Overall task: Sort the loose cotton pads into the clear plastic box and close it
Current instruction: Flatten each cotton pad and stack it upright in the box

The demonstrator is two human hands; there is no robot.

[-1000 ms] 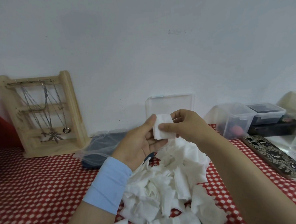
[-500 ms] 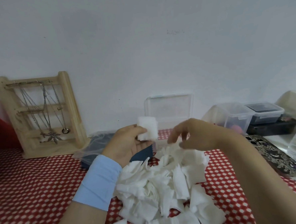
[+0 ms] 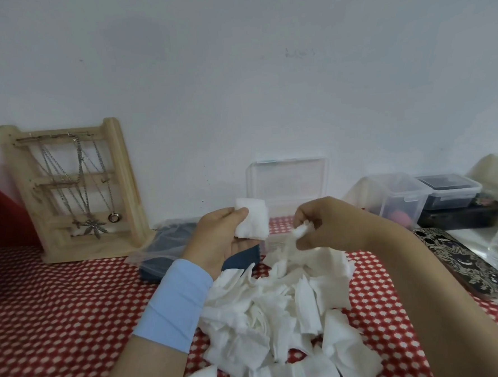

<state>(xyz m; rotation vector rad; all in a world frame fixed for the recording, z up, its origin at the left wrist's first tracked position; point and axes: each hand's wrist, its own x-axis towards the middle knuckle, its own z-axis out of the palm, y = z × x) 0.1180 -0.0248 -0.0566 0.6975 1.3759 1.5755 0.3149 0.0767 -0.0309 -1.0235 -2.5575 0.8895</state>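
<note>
A heap of loose white cotton pads (image 3: 281, 311) lies on the red dotted cloth in front of me. My left hand (image 3: 222, 242) holds a small stack of flat pads (image 3: 251, 222) between thumb and fingers, raised above the heap. To its right, my right hand (image 3: 323, 227) pinches one pad (image 3: 300, 231) lifted off the top of the heap. Behind both hands stands the clear plastic box (image 3: 288, 183), its lid open and upright against the wall. The box's base is mostly hidden by my hands.
A wooden necklace stand (image 3: 73, 193) leans on the wall at left. A dark blue item in a clear bag (image 3: 169, 245) lies behind my left wrist. Clear lidded containers (image 3: 397, 196) and a patterned phone (image 3: 465, 262) sit at right.
My left hand kept the pad stack and drew left. My right hand let go of the stack, dropped to the heap and pinched up another pad.
</note>
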